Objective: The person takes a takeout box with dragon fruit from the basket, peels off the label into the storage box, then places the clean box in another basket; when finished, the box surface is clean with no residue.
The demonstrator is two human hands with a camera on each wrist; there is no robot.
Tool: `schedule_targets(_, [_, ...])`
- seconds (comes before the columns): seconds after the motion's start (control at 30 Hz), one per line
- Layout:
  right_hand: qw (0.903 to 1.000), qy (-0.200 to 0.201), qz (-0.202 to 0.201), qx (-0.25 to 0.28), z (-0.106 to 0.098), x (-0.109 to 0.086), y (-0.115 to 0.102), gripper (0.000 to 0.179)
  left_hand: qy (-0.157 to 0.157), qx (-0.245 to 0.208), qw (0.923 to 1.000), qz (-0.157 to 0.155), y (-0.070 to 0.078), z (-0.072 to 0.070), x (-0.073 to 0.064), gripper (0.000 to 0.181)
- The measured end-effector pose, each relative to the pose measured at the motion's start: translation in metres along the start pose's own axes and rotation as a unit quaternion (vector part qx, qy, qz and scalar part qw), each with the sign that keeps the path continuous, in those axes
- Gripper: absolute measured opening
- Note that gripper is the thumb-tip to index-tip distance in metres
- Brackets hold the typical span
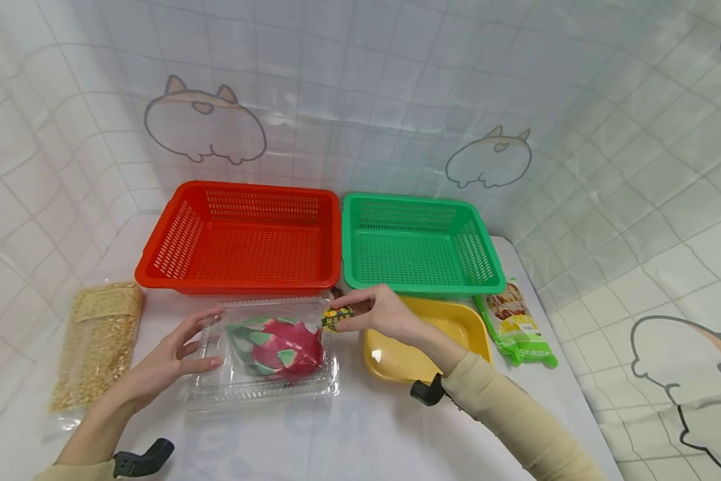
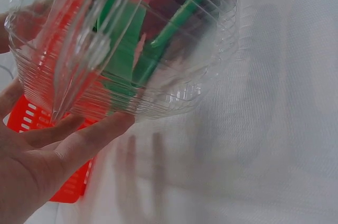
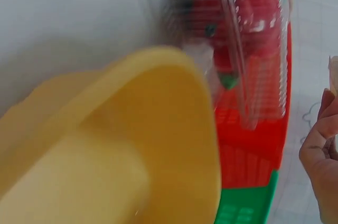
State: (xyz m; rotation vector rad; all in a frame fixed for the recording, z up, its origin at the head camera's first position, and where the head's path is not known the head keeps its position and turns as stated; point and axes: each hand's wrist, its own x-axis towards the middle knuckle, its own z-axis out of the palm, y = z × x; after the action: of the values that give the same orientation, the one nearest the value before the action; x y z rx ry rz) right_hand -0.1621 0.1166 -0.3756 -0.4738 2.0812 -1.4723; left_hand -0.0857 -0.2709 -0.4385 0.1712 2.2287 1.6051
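At the left end of a clear box (image 1: 264, 395), in front of two baskets on a white table (image 1: 372, 441), the left hand (image 1: 164, 357) lies open, its fingers spread and nearly straight. Seen from the left wrist, fingertips touch the box's ridged side. Near the box's far right corner, the right hand (image 1: 381, 310) pinches a small label (image 1: 338, 318) between thumb and fingers. The label is black and yellow with pale lettering; in the right wrist view its back looks pale, and the hand is apart from the box.

The box is thin, glossy plastic, oblong with rounded corners and fine ridges that catch the light. Inside lies a dragon fruit (image 1: 291, 354), plump and deep pink, with pointed green scales that sweep toward the left hand. Whether the box rests flat on the table is hard to tell.

Behind the box stands a red basket (image 1: 240, 290), its walls pierced by rows of slots; just beside it is a smaller green basket (image 1: 423, 288) of similar mesh. Partly under the right forearm sits a smooth yellow tub (image 1: 390, 354) with rounded corners. At far left lies a see-through bag (image 1: 98, 347) of golden, grainy kernels; at far right, a shiny green packet (image 1: 519, 327).
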Motion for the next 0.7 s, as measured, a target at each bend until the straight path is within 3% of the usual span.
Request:
schedule_targets(0.37, [0.9980,-0.001,-0.035,-0.052,-0.027,-0.002,0.019,0.033,0.004,0.002,1.0000,0.004,-0.002,-0.001,-0.001,0.086])
schedule_targets(0.53, [0.9916,-0.005,-0.068,-0.110,-0.036,-0.007,0.030,0.031,0.003,0.001,1.0000,0.000,0.000,0.000,-0.001,0.086])
schedule_targets(0.7, [0.9872,0.008,-0.071,-0.142,-0.045,-0.013,0.040,0.032,0.001,-0.001,1.0000,-0.004,0.001,0.001,0.000,0.087])
